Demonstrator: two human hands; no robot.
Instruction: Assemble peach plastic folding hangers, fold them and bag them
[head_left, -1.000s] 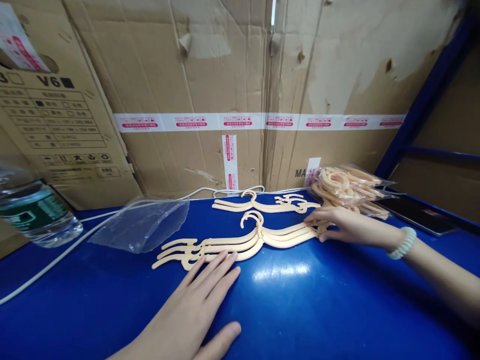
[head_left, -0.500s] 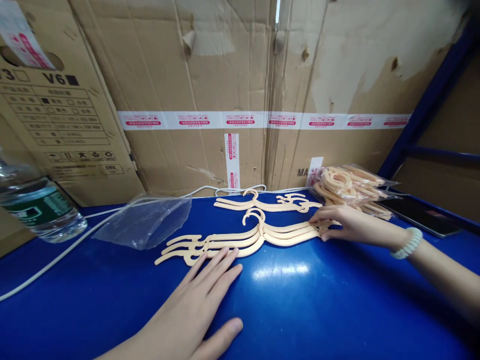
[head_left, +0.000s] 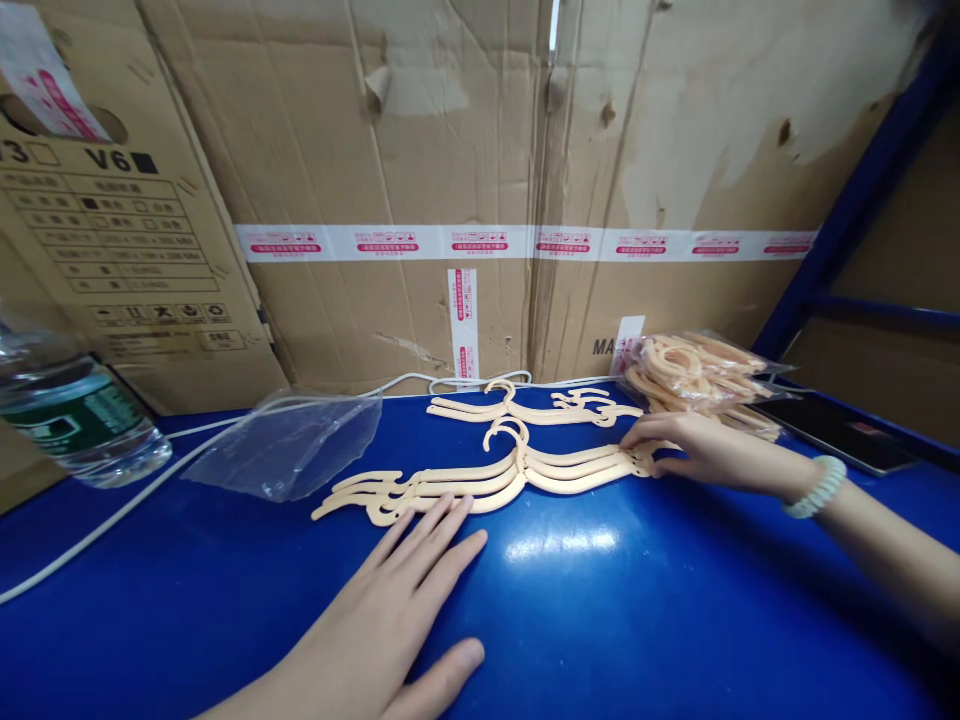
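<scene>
A stack of cream folding clothes hangers (head_left: pixel 457 487) lies on the blue tabletop, hooks pointing away from me and arms spread to both sides. Flat and with fingers spread, my left hand (head_left: pixel 401 590) rests on the table; its fingertips touch the near edge of the stack's left arm. My right hand (head_left: pixel 690 450) has its thumb and fingers round the right end of the stack, hiding the tips there. Just behind lies another group of cream hangers (head_left: pixel 540 410), hooks also at the back.
Bagged cream hangers (head_left: pixel 682 370) and a dark phone (head_left: pixel 840 430) lie at the right. To the left are a clear plastic bag (head_left: pixel 292 450), a white cable (head_left: pixel 112 520) and a water bottle (head_left: pixel 82 420). Cardboard boxes (head_left: pixel 375 150) stand along the back.
The left ends of the near hangers have shifted slightly and sit closer together. My right thumb has moved a little to the right. My left hand stays almost in place.
</scene>
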